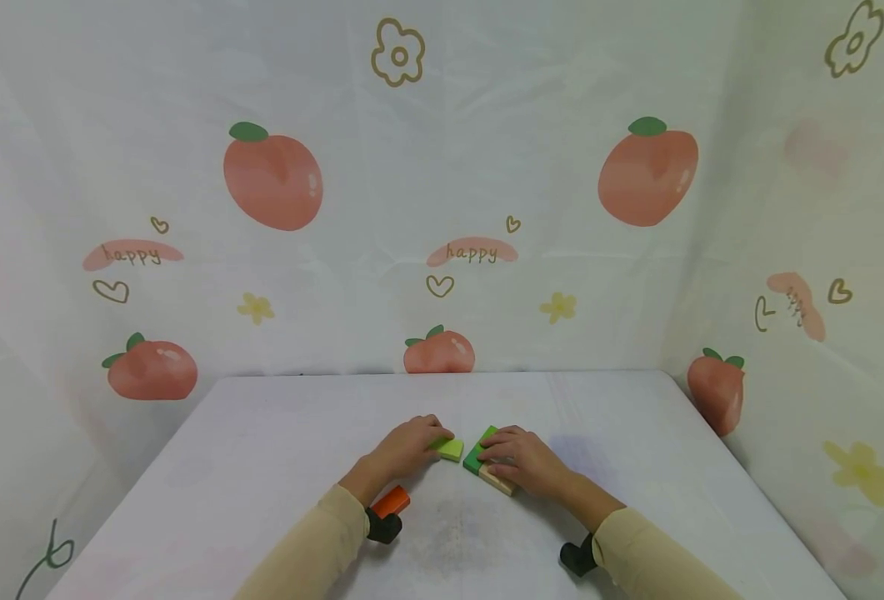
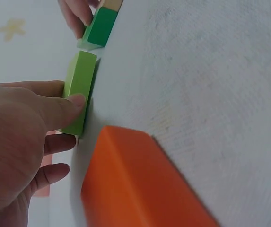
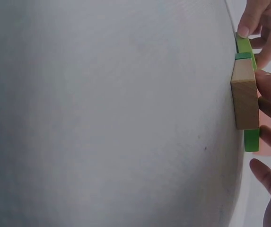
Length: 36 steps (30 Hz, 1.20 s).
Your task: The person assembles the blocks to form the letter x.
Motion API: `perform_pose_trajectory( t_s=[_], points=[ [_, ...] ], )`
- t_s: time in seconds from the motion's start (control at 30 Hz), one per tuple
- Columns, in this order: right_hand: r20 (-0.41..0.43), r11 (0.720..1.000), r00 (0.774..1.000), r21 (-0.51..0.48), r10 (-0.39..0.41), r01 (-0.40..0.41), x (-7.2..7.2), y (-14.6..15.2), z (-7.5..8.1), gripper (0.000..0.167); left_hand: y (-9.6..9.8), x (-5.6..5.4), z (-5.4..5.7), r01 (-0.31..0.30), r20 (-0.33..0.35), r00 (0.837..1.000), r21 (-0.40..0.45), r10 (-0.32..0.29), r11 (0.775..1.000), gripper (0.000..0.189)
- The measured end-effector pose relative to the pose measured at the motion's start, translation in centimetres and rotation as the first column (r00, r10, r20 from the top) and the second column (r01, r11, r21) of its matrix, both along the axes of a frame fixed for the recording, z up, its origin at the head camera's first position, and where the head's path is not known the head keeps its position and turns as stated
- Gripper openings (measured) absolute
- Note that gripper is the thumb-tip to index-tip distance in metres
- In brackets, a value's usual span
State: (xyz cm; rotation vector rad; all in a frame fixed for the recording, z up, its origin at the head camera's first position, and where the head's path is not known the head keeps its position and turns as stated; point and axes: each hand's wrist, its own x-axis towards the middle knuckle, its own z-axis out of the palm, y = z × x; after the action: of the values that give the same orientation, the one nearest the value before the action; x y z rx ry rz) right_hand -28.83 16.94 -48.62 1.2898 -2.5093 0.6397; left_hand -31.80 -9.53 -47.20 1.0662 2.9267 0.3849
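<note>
At left, the left hand (image 1: pixel 409 442) pinches a lime block (image 1: pixel 451 451), an orange block (image 1: pixel 392 502) nearer. The right hand (image 1: pixel 526 461) rests loose fingers on a green block (image 1: pixel 473 461) touching a wooden block (image 1: pixel 497 481).

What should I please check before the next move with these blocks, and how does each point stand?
1. Left hand has the lime block pinched between thumb and fingers: ok.
2. Right hand has a firm grip: cannot tell; it touches blocks, but may only be steadying them.
3. Wooden block sits against the dark green block: ok.
4. Lime block apart from the dark green block: ok; the head view shows a gap.
5. Orange block well away from the left hand: not ok; it lies close by the wrist.
</note>
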Motion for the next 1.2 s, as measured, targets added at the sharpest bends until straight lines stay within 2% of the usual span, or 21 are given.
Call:
perform_pose_trajectory(
  t_s=[0.37, 0.73, 1.2],
  points=[
    [-0.008, 1.000, 1.000, -0.023, 0.019, -0.019, -0.2, 0.0, -0.1, 0.022, 0.5, 0.2, 0.0, 0.027, -0.037, 0.999, -0.024, -0.028, 0.999, 0.033],
    [-0.007, 1.000, 1.000, -0.018, 0.018, -0.018, -0.1, 0.0, 0.0, 0.022, 0.8, 0.0, -0.4, 0.057, -0.090, 0.994, -0.013, -0.058, 0.998, 0.033],
    [0.000, 1.000, 1.000, -0.007, 0.009, -0.009, 0.0, 0.0, 0.0, 0.022, 1.1, 0.2, -0.6, 0.069, -0.135, 0.988, -0.001, -0.069, 0.998, 0.031]
  ],
)
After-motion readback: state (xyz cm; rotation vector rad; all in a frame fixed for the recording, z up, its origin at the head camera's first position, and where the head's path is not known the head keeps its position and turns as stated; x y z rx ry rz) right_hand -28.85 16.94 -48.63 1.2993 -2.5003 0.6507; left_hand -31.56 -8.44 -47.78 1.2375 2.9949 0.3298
